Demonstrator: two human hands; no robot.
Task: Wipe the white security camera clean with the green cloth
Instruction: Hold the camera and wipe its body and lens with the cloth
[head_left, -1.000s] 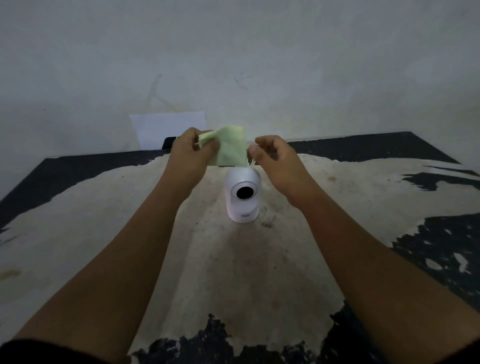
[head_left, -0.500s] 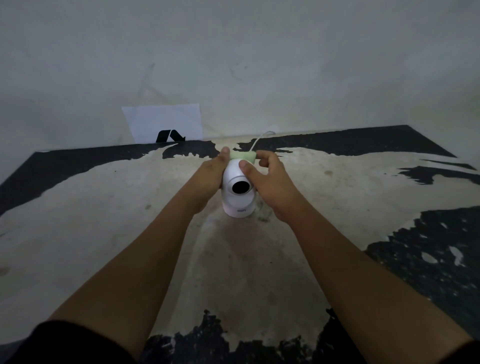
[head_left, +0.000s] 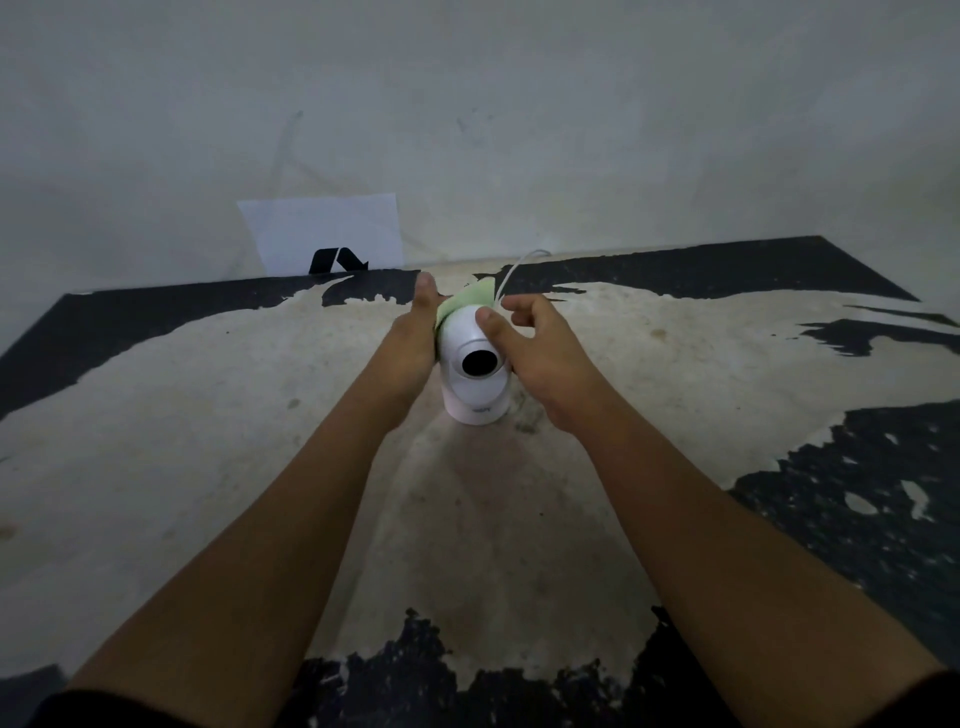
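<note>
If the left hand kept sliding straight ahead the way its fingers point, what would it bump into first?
Probably the white paper sheet leaning on the wall. The left hand points away along the table, beside the green cloth; depth is unclear.

Single head-worn wide-angle view, looking forward and down along both forearms, which are entering from the bottom corners and converging near frame centre. The white security camera (head_left: 474, 369) is sitting just above centre, its dark lens facing the viewer, the left hand (head_left: 410, 332) and right hand (head_left: 540, 353) flanking it. The worn tabletop (head_left: 260, 415) is filling the lower frame; the wall (head_left: 623, 130) is filling the upper part. No second view for overlap.
</note>
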